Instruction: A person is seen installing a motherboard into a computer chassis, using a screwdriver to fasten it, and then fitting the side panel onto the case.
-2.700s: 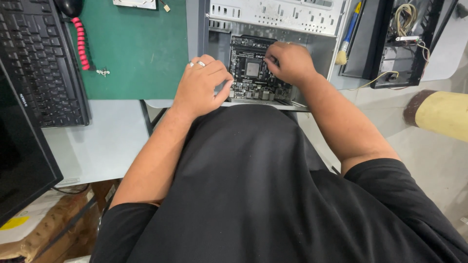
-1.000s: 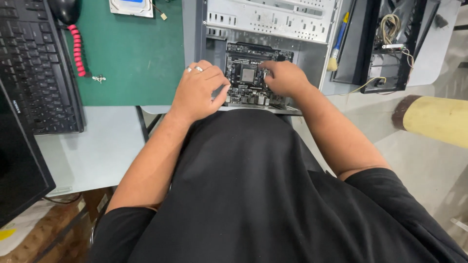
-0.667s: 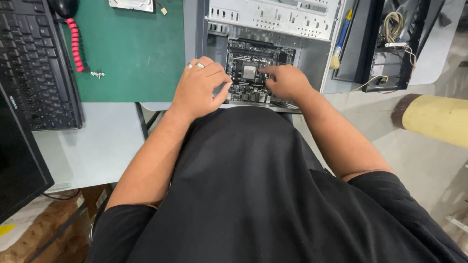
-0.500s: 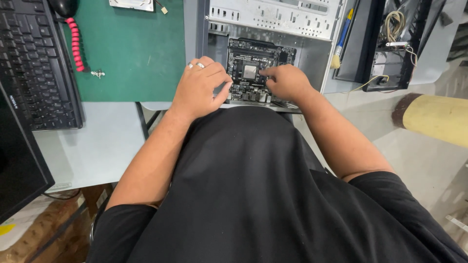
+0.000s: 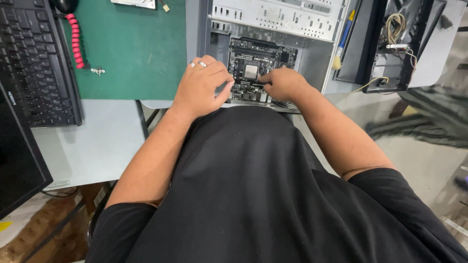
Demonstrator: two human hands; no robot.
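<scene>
An open grey computer case lies on its side at the table's far edge, with a black motherboard inside it. My left hand, rings on two fingers, rests on the board's near left edge, fingers curled at its rim. My right hand is closed, its fingertips pinching at a spot on the board just below the silver processor. What the fingers pinch is too small to make out. My black shirt hides the near edge of the case.
A green mat lies left of the case, with a red coiled cord and small screws on it. A black keyboard and monitor stand at the left. A black case panel with wires and a brush lie to the right.
My right hand has moved from the board's right side toward its middle, below the processor. My left hand has stayed on the left edge.
</scene>
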